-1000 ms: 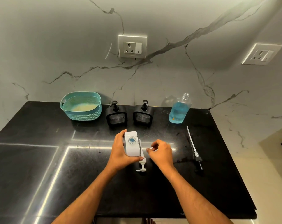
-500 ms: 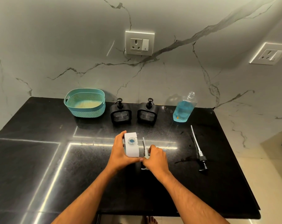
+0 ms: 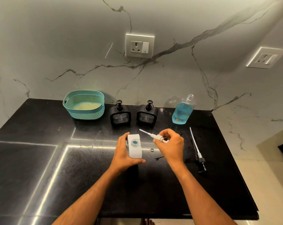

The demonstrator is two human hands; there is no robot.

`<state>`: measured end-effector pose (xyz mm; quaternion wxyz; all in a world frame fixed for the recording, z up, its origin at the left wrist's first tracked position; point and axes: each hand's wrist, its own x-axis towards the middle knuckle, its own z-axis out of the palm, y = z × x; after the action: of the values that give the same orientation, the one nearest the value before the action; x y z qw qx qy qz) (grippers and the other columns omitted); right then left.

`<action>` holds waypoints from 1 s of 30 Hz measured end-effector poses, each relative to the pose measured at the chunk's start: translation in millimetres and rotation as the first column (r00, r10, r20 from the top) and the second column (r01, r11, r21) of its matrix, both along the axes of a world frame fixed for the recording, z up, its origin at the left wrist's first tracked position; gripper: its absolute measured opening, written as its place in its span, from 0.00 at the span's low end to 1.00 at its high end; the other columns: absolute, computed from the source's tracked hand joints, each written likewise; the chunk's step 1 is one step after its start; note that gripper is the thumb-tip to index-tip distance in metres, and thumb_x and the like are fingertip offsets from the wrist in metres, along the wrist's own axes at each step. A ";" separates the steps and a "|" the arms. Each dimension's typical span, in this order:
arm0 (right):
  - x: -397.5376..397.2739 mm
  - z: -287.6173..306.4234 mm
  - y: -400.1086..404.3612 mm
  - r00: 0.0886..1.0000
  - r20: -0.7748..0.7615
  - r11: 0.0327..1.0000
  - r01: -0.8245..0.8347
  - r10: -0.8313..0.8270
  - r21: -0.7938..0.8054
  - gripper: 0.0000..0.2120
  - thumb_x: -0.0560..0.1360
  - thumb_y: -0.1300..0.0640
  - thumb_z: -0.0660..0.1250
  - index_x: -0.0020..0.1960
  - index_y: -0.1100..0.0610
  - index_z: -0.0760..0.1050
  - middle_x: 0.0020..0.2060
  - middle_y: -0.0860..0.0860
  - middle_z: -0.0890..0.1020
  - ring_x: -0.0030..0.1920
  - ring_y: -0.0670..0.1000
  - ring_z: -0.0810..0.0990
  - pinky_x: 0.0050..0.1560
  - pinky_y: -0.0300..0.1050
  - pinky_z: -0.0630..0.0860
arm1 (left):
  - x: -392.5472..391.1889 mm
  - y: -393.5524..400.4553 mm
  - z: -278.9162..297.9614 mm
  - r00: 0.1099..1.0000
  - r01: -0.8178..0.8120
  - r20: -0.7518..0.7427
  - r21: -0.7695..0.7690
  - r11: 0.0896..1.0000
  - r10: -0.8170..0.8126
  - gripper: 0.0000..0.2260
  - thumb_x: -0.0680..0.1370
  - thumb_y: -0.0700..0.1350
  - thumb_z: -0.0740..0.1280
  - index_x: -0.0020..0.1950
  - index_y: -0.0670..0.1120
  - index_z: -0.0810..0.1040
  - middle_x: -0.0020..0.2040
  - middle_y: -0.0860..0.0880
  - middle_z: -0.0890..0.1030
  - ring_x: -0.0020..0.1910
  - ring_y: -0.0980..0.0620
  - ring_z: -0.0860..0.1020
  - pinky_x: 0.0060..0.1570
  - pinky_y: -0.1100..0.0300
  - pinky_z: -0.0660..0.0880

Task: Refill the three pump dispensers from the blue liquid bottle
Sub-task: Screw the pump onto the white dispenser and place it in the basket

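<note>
The left hand (image 3: 123,153) grips the white rectangular plastic dispenser (image 3: 134,147), standing open-mouthed on the black stone counter (image 3: 40,159). Just to its right, the right hand (image 3: 171,144) pinches the white pump head (image 3: 155,138), tube angled up-left. The clear blue-liquid bottle (image 3: 183,111) stands uncapped behind.

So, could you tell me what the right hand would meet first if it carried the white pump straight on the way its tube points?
Probably the right-hand black dispenser: the right hand holds the pump with its tube aimed up-left toward it, though depth is unclear.
</note>
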<state>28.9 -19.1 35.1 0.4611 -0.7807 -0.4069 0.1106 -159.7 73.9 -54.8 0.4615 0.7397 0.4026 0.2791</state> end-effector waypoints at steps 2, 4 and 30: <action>0.5 13.6 -1.1 0.999 0.044 0.999 -0.027 0.025 0.041 0.12 0.65 0.56 0.82 0.45 0.52 0.83 0.37 0.42 0.83 0.38 0.41 0.82 0.36 0.33 0.78 | 1.9 -1.2 -0.1 1.000 0.000 0.000 -0.003 1.000 0.000 0.61 0.54 0.67 0.85 0.80 0.53 0.59 0.73 0.58 0.65 0.73 0.55 0.68 0.72 0.44 0.73; -0.1 25.9 -1.1 0.996 0.071 0.996 -0.057 0.053 0.061 0.13 0.65 0.54 0.82 0.48 0.51 0.84 0.40 0.43 0.84 0.40 0.43 0.82 0.40 0.38 0.80 | 3.6 -2.1 -0.4 1.000 -0.001 -0.003 -0.006 1.000 0.001 0.61 0.54 0.66 0.85 0.79 0.53 0.59 0.73 0.58 0.65 0.73 0.55 0.69 0.71 0.45 0.73; -42.7 25.8 37.1 0.855 0.247 0.889 -0.425 0.456 -0.169 0.17 0.67 0.60 0.80 0.53 0.53 0.80 0.45 0.48 0.84 0.43 0.47 0.81 0.46 0.43 0.81 | 0.8 -3.5 -11.3 1.000 0.029 0.003 0.005 1.000 -0.029 0.60 0.55 0.64 0.86 0.79 0.52 0.59 0.73 0.56 0.67 0.71 0.57 0.70 0.68 0.49 0.76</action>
<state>-13.7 18.0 60.9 0.3184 -0.6981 -0.6293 0.1237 -158.9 70.3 -66.2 0.4643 0.7462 0.3903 0.2743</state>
